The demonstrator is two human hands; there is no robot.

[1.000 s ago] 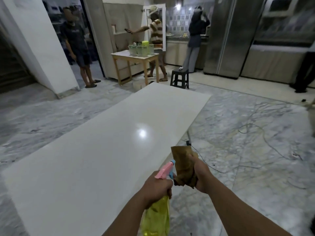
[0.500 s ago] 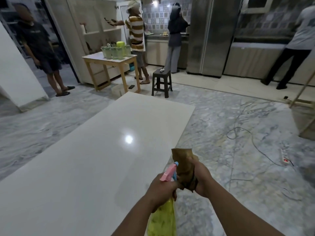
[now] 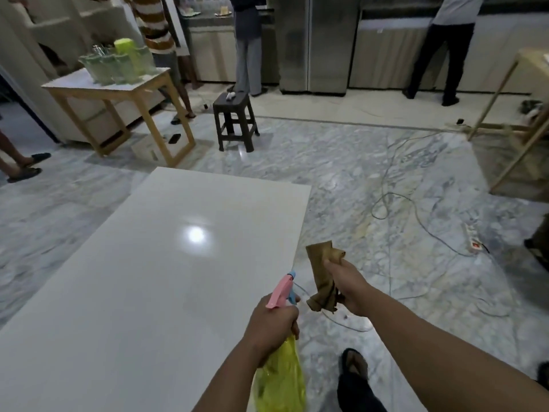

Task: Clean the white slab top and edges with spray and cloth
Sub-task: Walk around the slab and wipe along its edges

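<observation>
So the big glossy white rectangular slab (image 3: 154, 292) is sitting right in front, its right edge running just past where both hands are, with a ceiling light glaring off the middle of it. The left hand (image 3: 271, 325) has its grip clamped around the neck of a translucent yellow plastic spray bottle with a pink and blue trigger head (image 3: 282, 292), nozzle aimed roughly along that right edge, and the right hand (image 3: 349, 288) is pinching a crumpled brown cloth (image 3: 322, 275) out over the floor, just off the slab. The surface looks dry to me, so I'd guess no spraying has landed here yet. What could go sideways: the nozzle sits so near the edge that a squeeze could put half the mist onto the polished grey marble floor (image 3: 386, 179), which already looks slick, and the person's sandalled foot (image 3: 353, 364) is planted right there. There's also a loose pale cable (image 3: 410, 209) snaking past the right edge toward a white power strip (image 3: 472, 242), so overspray or a dripping cloth near that isn't great, and walking round to do the edges is a trip risk. The glare could also hide streaks or missed patches.
</observation>
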